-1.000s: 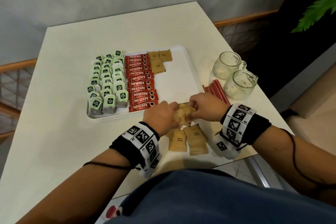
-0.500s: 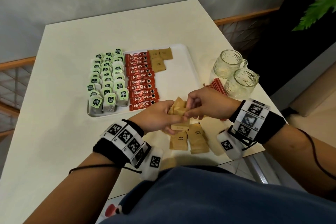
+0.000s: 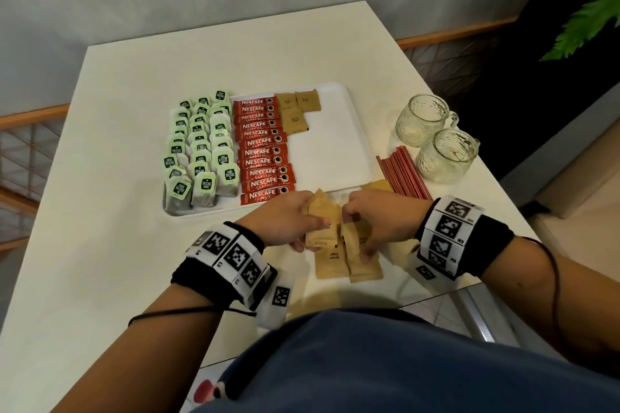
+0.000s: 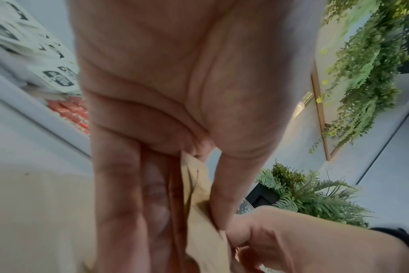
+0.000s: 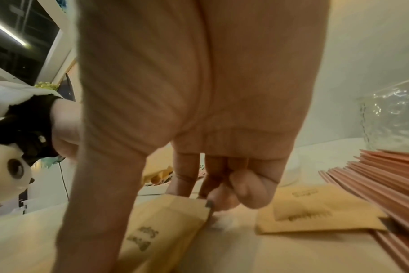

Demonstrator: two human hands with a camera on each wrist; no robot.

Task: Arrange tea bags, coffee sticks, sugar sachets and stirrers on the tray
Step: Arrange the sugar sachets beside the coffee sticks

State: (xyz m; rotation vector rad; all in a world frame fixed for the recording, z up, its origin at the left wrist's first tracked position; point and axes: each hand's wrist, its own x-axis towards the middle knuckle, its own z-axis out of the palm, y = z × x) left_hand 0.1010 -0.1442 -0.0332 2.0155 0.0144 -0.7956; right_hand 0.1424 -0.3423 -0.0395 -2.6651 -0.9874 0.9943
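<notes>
Brown sugar sachets: small fanned stack, being pinched between thumb and fingers of left hand, just near of the tray's near edge, above more sachets lying loose on the table.

Handling, judged: thin paper, very light, soft and easily creased, sliding readily over one another; best pinched flat across the broad faces or by a sealed end, not squeezed at the filled middle.

Right hand: fingers curling down onto the loose brown sachets, lifting one by its corner.

White tray: carrying rows of green-tagged tea bags at left, red Nescafe sticks in the middle, three sugar sachets at the far end; right part bare.

Red stirrers lying right of tray, beside two glass mugs.
</notes>
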